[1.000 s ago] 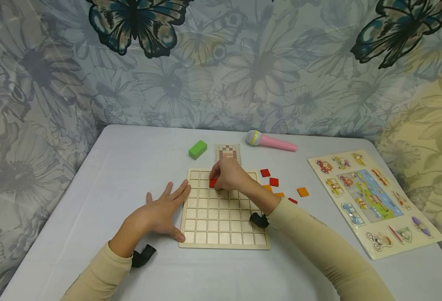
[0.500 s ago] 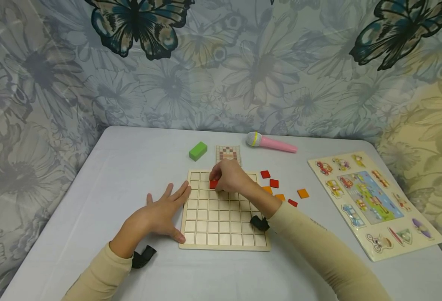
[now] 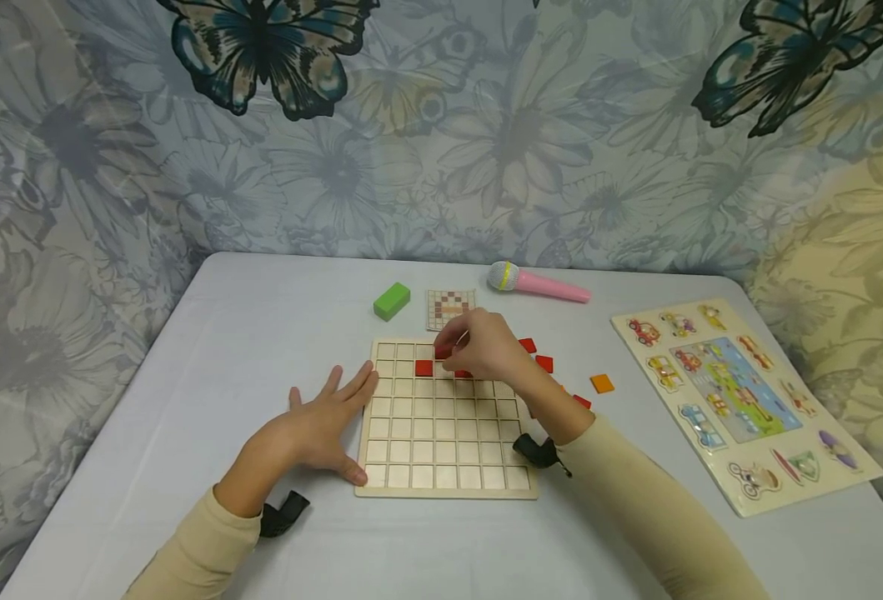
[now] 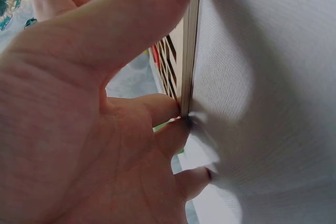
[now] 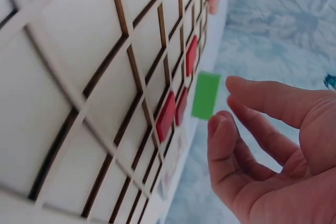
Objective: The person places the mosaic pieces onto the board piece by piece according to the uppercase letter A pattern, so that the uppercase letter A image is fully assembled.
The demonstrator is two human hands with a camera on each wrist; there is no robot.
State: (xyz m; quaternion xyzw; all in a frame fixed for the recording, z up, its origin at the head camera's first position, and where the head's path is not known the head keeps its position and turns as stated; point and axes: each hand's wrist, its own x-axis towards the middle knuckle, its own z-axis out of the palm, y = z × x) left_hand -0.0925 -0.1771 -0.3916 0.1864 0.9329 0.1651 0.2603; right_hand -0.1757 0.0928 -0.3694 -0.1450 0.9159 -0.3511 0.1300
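A wooden grid board lies flat on the table. Spread along its left edge is my left hand, thumb at the near corner and fingertips against the frame. Over the board's far rows hovers my right hand, bent fingers and thumb a little apart with nothing between them in the right wrist view. Three red square tiles sit in cells there: one is in plain sight left of the hand, while the other two, one and another, are partly covered by fingers in the head view.
Loose red tiles and an orange tile lie right of the board. Behind it are a green block, a pattern card and a pink toy microphone. A picture puzzle board lies at the right.
My right hand has let go of the red tile, which stays in its cell, and has moved right. My left hand keeps its place at the board's edge.
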